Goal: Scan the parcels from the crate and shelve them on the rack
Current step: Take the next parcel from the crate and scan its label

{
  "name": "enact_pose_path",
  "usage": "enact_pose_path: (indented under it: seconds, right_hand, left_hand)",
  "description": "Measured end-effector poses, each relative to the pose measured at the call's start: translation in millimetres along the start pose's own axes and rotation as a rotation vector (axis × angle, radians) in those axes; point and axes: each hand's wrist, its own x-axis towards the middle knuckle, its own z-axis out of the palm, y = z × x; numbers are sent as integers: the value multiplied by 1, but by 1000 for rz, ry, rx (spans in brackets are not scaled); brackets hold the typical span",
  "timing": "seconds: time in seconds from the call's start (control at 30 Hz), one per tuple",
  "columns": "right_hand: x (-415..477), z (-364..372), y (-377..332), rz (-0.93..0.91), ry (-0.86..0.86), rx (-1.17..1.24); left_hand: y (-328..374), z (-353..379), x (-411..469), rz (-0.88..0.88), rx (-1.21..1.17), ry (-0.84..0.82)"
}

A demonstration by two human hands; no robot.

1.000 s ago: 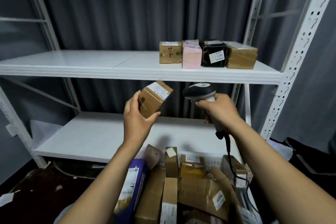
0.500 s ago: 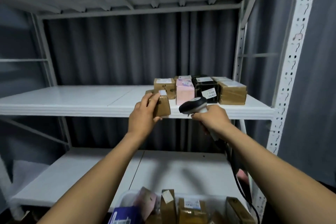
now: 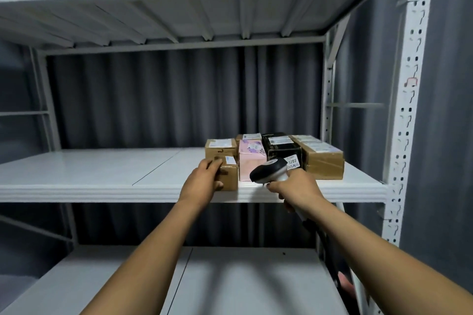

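Now the left hand [image 3: 202, 181] grips a small brown cardboard parcel [image 3: 229, 174], fingers curled over its top left edge and thumb against its front face. The parcel sits upright on the middle shelf [image 3: 102, 174] of the white metal rack [image 3: 399, 161], at the shelf's front edge. It bears a small white label on top. Directly behind it stands a second brown cardboard box [image 3: 220, 147]. Just to its right stands a pale pink box [image 3: 250, 162]; the two seem to touch, though the angle leaves that unclear.

The right hand [image 3: 297, 186] is clamped round the handle of a black-and-white handheld barcode scanner [image 3: 268, 170], whose head points left, in front of the pink box and above the shelf edge. A dark cable [image 3: 330, 263] hangs from the handle down past the right forearm.

Right of the pink box stands a black box [image 3: 281, 148] with a white sticker on its front, partly hidden by the scanner. Beside that, at the end of the row, lies a larger brown box wrapped in clear tape [image 3: 322, 160]. All the boxes are crowded together at the right end of the shelf.

A lower white shelf [image 3: 243, 284] lies under the forearms, and the ribbed underside of an upper shelf [image 3: 179, 20] spans the top. A dark grey pleated curtain [image 3: 153, 100] hangs behind the rack.
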Motion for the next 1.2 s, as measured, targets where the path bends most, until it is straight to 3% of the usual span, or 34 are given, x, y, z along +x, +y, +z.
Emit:
enact_pose_path:
  seconds: [0.77,1.07,1.2]
  right_hand:
    - [48,16,-2,27,-34,-51]
    - [8,-2,8,-10,-7,-10]
    - [-30,4,25,32,-32,-111]
  left_hand:
    - [-5,26,64,-73,-50,-56]
    - [3,3,17,8,107,-47]
    - [6,11,-37,21,138,-104]
